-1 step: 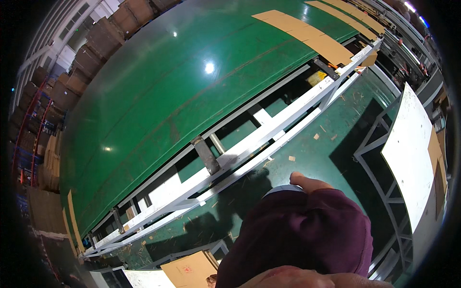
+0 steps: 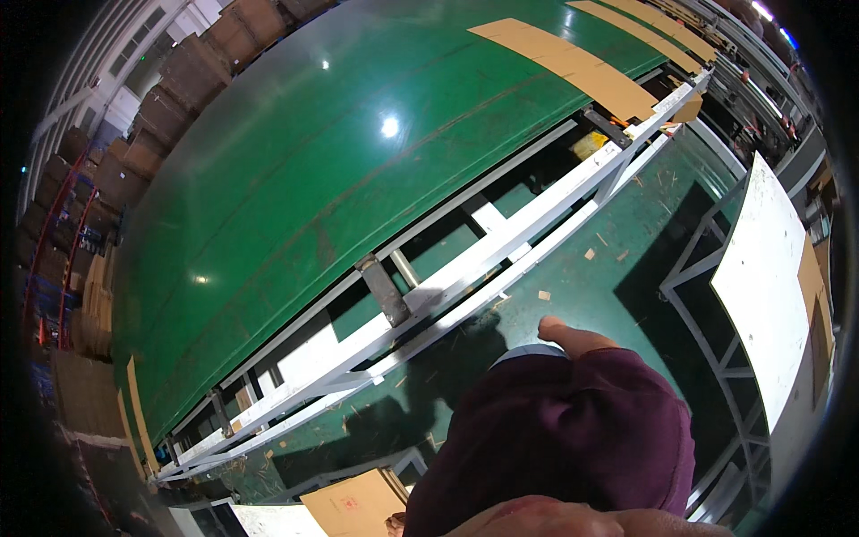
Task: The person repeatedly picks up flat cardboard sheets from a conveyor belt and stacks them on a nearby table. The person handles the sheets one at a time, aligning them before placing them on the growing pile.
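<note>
My right hand (image 2: pixel 557 332) shows past the front of my dark purple top (image 2: pixel 573 430), with its fingers closed and no object visible in it. It is apart from the white rail (image 2: pixel 483 259) of the large green table (image 2: pixel 295 206). At the lower edge, a small part of my left hand (image 2: pixel 395 524) appears beside a stack of brown cardboard sheets (image 2: pixel 349 506). Its fingers look curled, but most of that hand is hidden by my top. Whether it touches the stack I cannot tell.
Long cardboard strips (image 2: pixel 564 67) lie across the table's far right end. A white-topped stand (image 2: pixel 761 277) with a metal frame is on my right. Scraps (image 2: pixel 544 295) litter the green floor. Stacked cartons (image 2: pixel 192 72) line the far left, near a red and blue rack (image 2: pixel 67 242).
My right hand has shifted very slightly. The rest stays the same.
</note>
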A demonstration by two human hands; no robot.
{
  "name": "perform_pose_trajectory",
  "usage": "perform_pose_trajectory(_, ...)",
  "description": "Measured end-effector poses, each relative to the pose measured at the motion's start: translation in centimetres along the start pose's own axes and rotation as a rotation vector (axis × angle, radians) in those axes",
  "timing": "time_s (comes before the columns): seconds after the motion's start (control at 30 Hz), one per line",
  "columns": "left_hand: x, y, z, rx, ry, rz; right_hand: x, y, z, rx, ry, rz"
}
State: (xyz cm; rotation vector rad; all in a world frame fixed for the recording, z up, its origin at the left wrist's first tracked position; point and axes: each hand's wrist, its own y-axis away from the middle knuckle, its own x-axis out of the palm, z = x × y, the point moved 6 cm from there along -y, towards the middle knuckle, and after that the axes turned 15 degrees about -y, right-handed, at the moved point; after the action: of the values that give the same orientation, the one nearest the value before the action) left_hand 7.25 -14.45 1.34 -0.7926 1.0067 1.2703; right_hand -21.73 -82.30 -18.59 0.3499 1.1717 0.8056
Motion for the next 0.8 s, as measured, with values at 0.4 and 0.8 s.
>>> perform_pose_trajectory(0.4,-6.7,4.3,1.7,-0.059,0.158,-0.202,0.8,-1.1,10.1,-0.699,0.184,0.321)
perform_pose_trajectory(0.8,-8.1,5.4,-0.2,-0.246,0.083,0.134,-2.1,-6.8,7.5,-0.73,0.238,0.373)
